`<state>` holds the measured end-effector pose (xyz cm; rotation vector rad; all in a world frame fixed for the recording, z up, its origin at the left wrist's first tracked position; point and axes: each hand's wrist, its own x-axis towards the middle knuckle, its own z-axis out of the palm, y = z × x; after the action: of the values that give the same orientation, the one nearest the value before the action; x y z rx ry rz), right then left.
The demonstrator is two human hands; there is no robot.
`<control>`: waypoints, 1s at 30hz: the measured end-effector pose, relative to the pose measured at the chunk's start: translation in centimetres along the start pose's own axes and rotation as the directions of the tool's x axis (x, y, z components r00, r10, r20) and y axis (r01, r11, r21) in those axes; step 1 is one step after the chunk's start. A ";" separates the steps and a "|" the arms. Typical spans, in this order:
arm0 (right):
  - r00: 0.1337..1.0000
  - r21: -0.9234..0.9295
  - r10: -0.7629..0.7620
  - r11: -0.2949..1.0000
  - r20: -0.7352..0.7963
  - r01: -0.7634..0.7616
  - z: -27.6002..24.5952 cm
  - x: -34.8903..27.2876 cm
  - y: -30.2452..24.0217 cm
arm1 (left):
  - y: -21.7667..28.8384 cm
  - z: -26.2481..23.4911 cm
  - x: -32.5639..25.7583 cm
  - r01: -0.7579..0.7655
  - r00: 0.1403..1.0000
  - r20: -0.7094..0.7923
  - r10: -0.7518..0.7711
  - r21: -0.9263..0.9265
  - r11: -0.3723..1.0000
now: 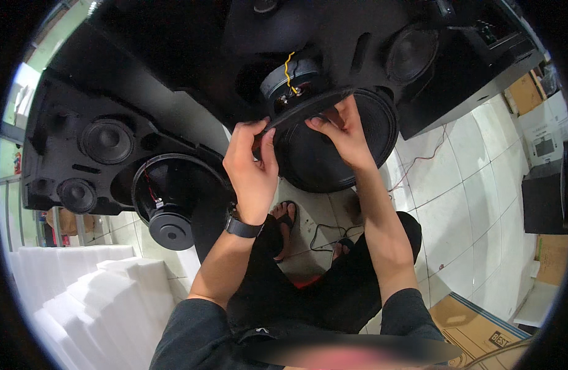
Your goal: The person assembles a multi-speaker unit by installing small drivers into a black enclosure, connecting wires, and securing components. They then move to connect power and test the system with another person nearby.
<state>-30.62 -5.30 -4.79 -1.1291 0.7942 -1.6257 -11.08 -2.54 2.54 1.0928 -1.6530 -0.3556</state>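
A curved black rim [310,110] runs in front of me, and both my hands are at it. My left hand [254,163], with a dark watch on its wrist, pinches the rim's left end between thumb and fingers. My right hand [342,132] grips the rim's right part, its fingertips partly hidden behind it. Just beyond the rim is a round grey speaker magnet [290,77] with a yellow wire [288,71] at its terminals. Under my hands a large black woofer [321,163] shows its cone. Whether the rim belongs to the woofer or to the cabinet, I cannot tell.
A second black speaker cabinet [56,145] stands left, with a woofer [171,229] hanging out of it, magnet outward. White foam sheets [111,302] stack at lower left. A black cable [321,237] lies on the tiles by my feet. Cardboard boxes [469,327] line the right.
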 end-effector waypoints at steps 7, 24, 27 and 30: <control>0.990 0.100 0.108 0.990 -0.094 -0.099 0.2 -0.5 0.7 | -0.7 0.0 0.3 -0.068 0.998 -0.001 0.068 -0.031 0.997; 0.972 -0.023 0.208 0.977 -0.104 -0.212 -1.3 -1.2 0.3 | -0.3 -2.4 1.5 0.042 0.981 0.192 -0.010 -0.165 0.985; 0.966 -0.021 0.217 0.975 -0.140 -0.221 -1.2 -1.3 0.2 | 0.2 -3.4 2.1 -0.050 0.976 0.209 0.062 -0.060 0.997; 0.986 0.090 0.153 0.985 -0.074 -0.146 -0.8 -1.0 0.1 | 0.4 -3.2 2.7 -0.110 0.979 0.161 0.128 -0.117 0.987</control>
<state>-31.25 -4.37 -5.48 -0.9274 0.8342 -1.5714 -8.49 -3.54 5.65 0.8987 -1.8174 -0.4637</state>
